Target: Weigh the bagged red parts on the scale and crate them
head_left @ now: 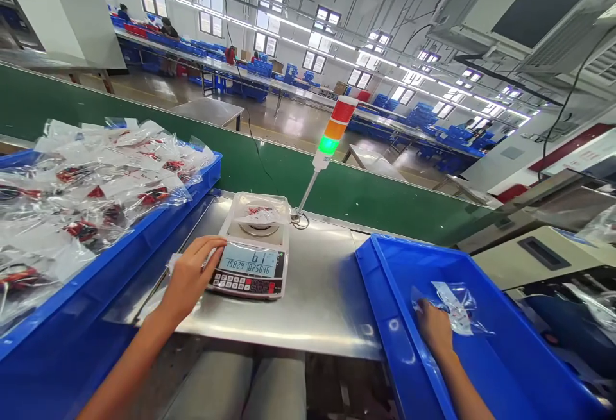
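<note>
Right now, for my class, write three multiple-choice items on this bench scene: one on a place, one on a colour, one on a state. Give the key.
1. Where is the right hand?
A) On the scale
B) In a bin
C) On the stack light

2. What colour are the two nearest bins?
A) Green
B) Red
C) Blue

3. What does the scale's display show?
A) Digits reading 61
B) Nothing, it is dark
C) A bag covers it

Key:
1 B, the hand is inside the bin, touching a plastic bag.
2 C, the walls of both this bin and the left bin are blue.
3 A, the display is lit and reads 61.
</note>
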The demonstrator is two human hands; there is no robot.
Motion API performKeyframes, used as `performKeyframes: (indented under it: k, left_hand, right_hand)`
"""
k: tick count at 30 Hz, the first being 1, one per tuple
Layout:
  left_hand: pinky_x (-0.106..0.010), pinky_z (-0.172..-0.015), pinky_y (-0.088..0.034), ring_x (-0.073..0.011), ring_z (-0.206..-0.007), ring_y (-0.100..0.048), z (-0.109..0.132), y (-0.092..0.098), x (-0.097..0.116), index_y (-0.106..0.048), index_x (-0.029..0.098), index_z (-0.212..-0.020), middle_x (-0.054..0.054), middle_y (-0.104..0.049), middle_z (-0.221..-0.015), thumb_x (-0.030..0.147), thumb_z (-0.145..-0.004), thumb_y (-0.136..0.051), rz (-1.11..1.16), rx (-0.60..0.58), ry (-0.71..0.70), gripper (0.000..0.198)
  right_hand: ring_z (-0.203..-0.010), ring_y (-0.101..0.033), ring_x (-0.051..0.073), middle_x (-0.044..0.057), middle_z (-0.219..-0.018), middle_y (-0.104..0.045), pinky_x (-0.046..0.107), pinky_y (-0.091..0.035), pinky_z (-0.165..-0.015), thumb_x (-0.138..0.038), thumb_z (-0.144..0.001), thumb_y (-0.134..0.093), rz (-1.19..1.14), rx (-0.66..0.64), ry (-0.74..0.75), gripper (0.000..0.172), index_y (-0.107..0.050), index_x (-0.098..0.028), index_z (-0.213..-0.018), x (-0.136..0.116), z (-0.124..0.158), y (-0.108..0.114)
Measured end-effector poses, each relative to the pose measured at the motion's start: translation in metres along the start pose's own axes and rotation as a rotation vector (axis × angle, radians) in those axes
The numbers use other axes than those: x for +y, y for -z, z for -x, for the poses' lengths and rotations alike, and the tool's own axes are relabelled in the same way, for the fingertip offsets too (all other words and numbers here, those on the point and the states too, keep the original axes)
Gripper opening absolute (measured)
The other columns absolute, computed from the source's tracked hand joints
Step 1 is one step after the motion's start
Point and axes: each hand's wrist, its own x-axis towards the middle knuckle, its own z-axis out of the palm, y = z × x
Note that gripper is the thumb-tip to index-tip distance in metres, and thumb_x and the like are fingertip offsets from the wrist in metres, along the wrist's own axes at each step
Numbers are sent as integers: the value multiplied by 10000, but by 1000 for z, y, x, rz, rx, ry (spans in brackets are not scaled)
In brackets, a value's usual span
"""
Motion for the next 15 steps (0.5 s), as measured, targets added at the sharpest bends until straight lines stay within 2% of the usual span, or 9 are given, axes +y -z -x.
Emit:
performKeyframes:
  k: [2,4,8,10,12,15]
  left_hand:
    - [-375,-977,-532,-234,-1066,-656,-26,-22,9,-655,193,-1082,-73,-693,-1110,329,-1073,-399,22,-33,-88,290]
    - [-406,-978,-535,-249,-1097,-639,-49,-42,12,-650,178,-1077,-89,-687,-1118,276,-1069,-366,21,-61,-163,301]
    - [-472,-990,-532,-288,-1132,-604,-76,-71,7,-638,154,-1053,-122,-669,-1134,206,-1027,-392,-21,-122,-233,253]
    - [-501,-993,-528,-307,-1134,-591,-82,-81,6,-635,157,-1051,-127,-660,-1133,190,-983,-468,-40,-146,-233,183]
    - [-504,-992,-526,-314,-1136,-586,-86,-90,9,-638,178,-971,-117,-663,-1118,163,-926,-532,-10,-153,-196,116]
    - [-465,-969,-536,-292,-1091,-609,-95,-96,14,-586,198,-782,-93,-674,-1072,119,-865,-547,70,-106,-97,121]
  right_hand:
    - [-912,-723,361,172,-882,-747,432,-531,-786,-223,-839,-373,-41,-6,4,358,-717,-163,-915,-4,2,14]
    - [-895,-728,353,136,-900,-761,425,-540,-750,-325,-834,-399,-159,29,2,344,-712,-199,-897,-11,6,38]
    - [-870,-732,368,108,-950,-770,468,-552,-773,-606,-817,-459,-429,222,-11,476,-732,-234,-935,-46,20,108]
    - [-903,-731,363,112,-1029,-765,473,-558,-826,-688,-816,-492,-535,294,6,535,-740,-235,-952,-76,27,142]
    - [-949,-727,353,108,-1064,-758,455,-567,-868,-711,-812,-552,-664,315,31,538,-742,-229,-959,-112,32,171]
    - [-986,-722,334,83,-1026,-759,426,-578,-891,-648,-804,-659,-902,249,94,464,-741,-225,-975,-178,31,198]
